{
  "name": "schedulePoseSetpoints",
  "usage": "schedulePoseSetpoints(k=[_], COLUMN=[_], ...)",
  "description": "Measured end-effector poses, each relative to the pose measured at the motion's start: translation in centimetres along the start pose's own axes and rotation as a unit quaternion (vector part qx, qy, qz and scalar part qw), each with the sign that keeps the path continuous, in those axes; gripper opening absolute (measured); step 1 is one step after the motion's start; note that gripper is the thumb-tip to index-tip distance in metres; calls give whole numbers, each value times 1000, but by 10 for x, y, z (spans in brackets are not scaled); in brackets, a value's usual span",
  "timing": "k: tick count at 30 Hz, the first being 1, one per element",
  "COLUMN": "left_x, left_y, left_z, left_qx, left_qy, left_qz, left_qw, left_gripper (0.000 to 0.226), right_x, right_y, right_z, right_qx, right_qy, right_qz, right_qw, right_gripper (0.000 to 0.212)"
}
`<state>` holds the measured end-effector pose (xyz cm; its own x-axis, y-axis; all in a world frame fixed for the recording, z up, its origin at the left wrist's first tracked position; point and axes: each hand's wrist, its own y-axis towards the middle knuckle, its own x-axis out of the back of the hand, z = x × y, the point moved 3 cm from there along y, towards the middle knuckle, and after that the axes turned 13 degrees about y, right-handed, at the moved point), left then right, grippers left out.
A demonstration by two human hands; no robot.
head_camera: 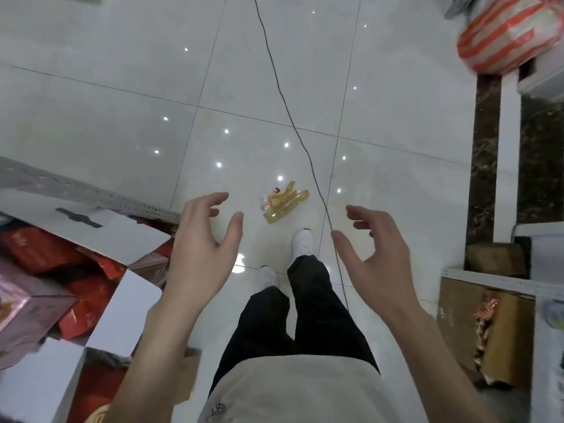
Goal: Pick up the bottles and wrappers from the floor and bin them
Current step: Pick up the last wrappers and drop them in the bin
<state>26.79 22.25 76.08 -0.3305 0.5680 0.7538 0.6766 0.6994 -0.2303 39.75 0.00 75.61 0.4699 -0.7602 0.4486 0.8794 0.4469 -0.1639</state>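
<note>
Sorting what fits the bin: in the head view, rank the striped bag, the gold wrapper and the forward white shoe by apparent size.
1. Striped bag, largest, though cut off by the frame.
2. Gold wrapper.
3. White shoe, partly hidden by the trouser leg, so its place below the wrapper is unsure.

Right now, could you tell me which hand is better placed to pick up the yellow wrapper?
Probably the left hand: its open fingers appear nearer the yellow wrapper, while the thin cord runs between the wrapper and the right hand.
</note>
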Motion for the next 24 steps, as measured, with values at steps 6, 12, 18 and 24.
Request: schedulePoseSetpoints(k=[6,12,18,24], left_x=[-65,-186,-316,-426], left_y=[70,148,220,290], left_z=[12,60,148,258], left_qx=[10,16,0,-27], left_qy=[-12,-22,-2,53], left_qz=[-12,-15,-7,-11], left_qw=[1000,1000,1000,998], left_gripper=[37,37,38,39], right_x=[-35,-90,-159,-233], right_y=[74,153,220,282], right_z=[-66,-184,-330,-468], right_qx=[-3,-1,17,49], right_qy=[-6,-7,-19,-27], right_qz=[24,47,57,51], right_qw=[1000,999,998,997], right_gripper=[41,40,40,42])
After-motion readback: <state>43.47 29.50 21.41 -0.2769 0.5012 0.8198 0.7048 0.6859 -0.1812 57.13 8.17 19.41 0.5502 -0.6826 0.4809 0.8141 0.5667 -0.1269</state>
